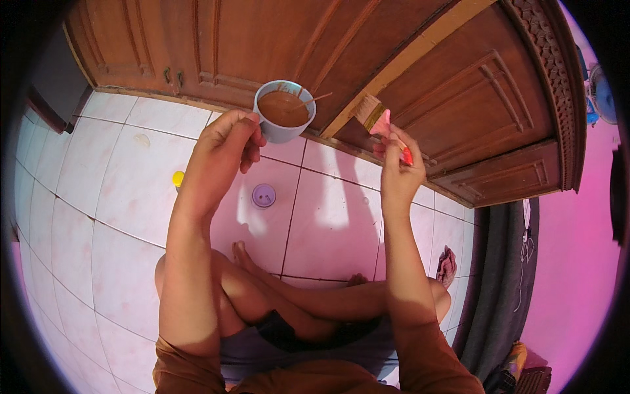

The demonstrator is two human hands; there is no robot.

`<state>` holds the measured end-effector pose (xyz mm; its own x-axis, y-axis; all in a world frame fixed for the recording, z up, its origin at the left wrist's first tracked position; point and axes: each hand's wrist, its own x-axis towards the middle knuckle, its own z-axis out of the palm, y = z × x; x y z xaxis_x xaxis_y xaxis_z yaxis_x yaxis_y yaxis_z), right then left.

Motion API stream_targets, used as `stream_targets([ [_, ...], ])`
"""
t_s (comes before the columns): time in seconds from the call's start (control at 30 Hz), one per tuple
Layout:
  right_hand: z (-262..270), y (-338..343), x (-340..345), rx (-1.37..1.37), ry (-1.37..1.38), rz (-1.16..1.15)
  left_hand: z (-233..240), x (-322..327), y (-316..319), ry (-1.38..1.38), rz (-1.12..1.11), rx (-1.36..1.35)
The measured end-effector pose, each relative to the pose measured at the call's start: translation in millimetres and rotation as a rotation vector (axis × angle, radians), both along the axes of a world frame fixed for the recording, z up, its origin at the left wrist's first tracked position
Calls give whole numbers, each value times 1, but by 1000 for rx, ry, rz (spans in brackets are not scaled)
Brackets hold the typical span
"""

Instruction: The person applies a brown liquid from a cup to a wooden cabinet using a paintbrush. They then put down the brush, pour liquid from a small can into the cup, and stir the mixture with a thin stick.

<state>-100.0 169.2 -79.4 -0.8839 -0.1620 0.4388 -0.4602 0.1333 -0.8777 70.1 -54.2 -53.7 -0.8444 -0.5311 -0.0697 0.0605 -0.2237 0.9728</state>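
My left hand [231, 143] grips a pale cup [283, 134] by its side, where a handle would be. Brown liquid [280, 109] fills much of the cup, and a thin stick [317, 98] leans out over its rim. In my right hand [403, 162] is a flat paintbrush [380, 122] with a pink-red handle. Its bristles [365, 106] point up and left, in front of a light wooden strip [393, 71] on the brown wooden cabinet [256, 44]. Whether the bristles touch the strip I cannot tell.
A small purple-topped round container [264, 196] stands on the tiled floor [330, 246] between my arms. A yellow cap [178, 178] shows beside my left forearm. At the right lie a crumpled checked cloth [446, 266] and a dark mattress-like block [497, 276] with a white cable [520, 280].
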Motion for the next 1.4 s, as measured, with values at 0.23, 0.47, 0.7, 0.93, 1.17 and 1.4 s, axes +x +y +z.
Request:
stream_targets([
  [0.23, -23, 16, 6, -139, -416, -12, -1, 0, 0, 28, -13, -6],
  [0.47, -46, 5, -1, -101, -427, 18, -1, 0, -1, 7, 8, -2],
  [0.7, -35, -14, -30, 92, -290, 75, -2, -1, -3, 2, -2, -14],
  [0.93, 12, -19, -22, 49, -90, 7, -5, -1, -5, 16, -2, -17],
  [1.17, -9, -4, -10, 307, 21, 44, -3, -1, -4, 8, -8, -5],
  [1.4, -21, -10, -31, 255, 134, -23, -4, -2, -4, -19, -3, -28],
])
